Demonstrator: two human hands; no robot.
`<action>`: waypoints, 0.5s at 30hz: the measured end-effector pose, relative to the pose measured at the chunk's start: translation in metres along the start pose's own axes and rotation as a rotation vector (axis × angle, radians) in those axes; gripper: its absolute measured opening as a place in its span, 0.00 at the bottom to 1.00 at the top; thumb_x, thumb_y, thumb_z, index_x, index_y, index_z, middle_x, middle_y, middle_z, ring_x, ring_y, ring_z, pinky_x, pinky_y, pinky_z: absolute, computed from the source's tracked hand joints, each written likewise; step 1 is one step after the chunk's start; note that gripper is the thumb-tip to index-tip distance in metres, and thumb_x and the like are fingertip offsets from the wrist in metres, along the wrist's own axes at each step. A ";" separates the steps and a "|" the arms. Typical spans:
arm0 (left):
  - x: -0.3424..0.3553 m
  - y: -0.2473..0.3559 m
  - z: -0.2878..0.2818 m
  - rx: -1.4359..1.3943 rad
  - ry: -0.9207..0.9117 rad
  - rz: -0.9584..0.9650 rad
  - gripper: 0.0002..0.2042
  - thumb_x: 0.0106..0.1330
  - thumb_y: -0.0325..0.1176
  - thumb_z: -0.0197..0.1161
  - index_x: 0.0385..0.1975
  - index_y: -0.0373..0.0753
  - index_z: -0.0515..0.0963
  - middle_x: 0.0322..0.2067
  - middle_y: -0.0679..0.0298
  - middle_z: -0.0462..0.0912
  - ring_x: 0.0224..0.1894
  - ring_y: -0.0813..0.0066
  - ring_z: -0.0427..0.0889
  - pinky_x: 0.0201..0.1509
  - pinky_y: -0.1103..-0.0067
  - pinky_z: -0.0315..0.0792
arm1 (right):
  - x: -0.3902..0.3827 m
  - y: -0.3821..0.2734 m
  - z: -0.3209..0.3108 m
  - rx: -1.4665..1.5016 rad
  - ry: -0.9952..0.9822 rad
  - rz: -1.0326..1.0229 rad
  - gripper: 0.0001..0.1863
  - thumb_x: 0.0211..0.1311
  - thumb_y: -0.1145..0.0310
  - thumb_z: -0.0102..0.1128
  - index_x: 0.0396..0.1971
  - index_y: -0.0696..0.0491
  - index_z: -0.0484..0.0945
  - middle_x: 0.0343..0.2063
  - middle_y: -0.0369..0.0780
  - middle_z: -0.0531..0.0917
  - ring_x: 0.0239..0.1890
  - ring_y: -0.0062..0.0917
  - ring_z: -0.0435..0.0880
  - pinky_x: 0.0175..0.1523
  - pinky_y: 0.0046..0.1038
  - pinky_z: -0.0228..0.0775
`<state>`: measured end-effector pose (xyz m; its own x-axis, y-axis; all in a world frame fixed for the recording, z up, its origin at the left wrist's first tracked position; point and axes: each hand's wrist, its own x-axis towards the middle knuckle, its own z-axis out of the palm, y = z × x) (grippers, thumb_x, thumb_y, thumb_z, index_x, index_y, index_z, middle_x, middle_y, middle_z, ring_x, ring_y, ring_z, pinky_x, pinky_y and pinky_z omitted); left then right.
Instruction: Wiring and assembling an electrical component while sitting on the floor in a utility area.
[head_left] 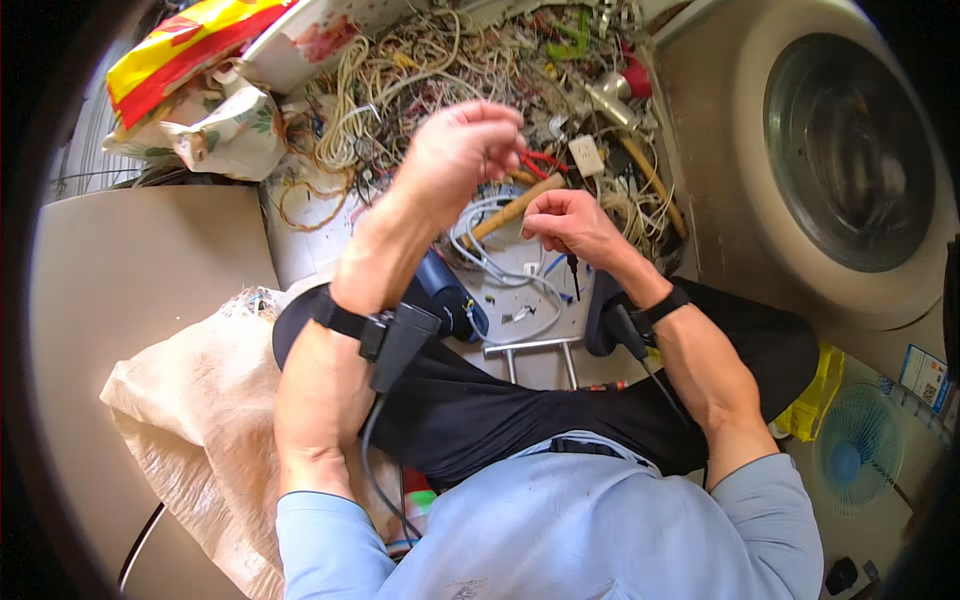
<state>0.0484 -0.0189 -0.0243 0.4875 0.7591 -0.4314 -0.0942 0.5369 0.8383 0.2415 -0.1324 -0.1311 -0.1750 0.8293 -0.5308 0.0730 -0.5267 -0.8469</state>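
Note:
My left hand (462,155) is raised over the near side of a heap of tangled wires (430,75). Its fingers look curled but are smeared by motion, so whether they hold anything is unclear. Lower and to the right, my right hand (570,222) is closed in a pinch. From its underside hangs a thin black piece (573,278) that looks like a short cord end. Between and below the hands, a looped grey cable (478,250) lies on the floor. A hammer-like tool with a wooden handle (515,210) rests beside it, near red-handled pliers (545,160).
A front-loading washing machine (740,190) stands at the right. A white adapter (586,156) sits on the heap. At the left are a pale sack (200,400) and a yellow-red bag (180,60). A small metal stool frame (530,348) is between my legs; a fan (858,450) is lower right.

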 end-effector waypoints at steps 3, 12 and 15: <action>-0.009 -0.011 -0.001 0.111 0.030 -0.014 0.08 0.68 0.28 0.62 0.43 0.33 0.81 0.30 0.66 0.84 0.28 0.81 0.79 0.33 0.84 0.72 | -0.015 -0.068 -0.005 0.039 -0.030 -0.089 0.06 0.67 0.71 0.66 0.38 0.59 0.82 0.27 0.35 0.86 0.20 0.12 0.76 0.22 0.16 0.60; -0.050 0.011 0.017 0.075 -0.215 0.069 0.12 0.70 0.27 0.64 0.49 0.29 0.82 0.36 0.65 0.84 0.32 0.82 0.79 0.38 0.80 0.82 | -0.051 -0.131 -0.005 -0.008 0.128 -0.272 0.06 0.69 0.72 0.65 0.39 0.59 0.82 0.27 0.32 0.82 0.22 0.10 0.74 0.25 0.15 0.61; -0.048 0.007 0.018 0.120 -0.161 0.102 0.11 0.70 0.26 0.64 0.48 0.28 0.82 0.37 0.61 0.85 0.31 0.80 0.79 0.38 0.78 0.84 | -0.054 -0.126 -0.002 0.013 0.119 -0.312 0.05 0.70 0.74 0.63 0.40 0.59 0.82 0.28 0.32 0.83 0.23 0.10 0.73 0.26 0.15 0.62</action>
<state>0.0396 -0.0576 0.0085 0.6137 0.7337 -0.2915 -0.0507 0.4050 0.9129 0.2439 -0.1104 0.0037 -0.0714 0.9665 -0.2467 0.0214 -0.2458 -0.9691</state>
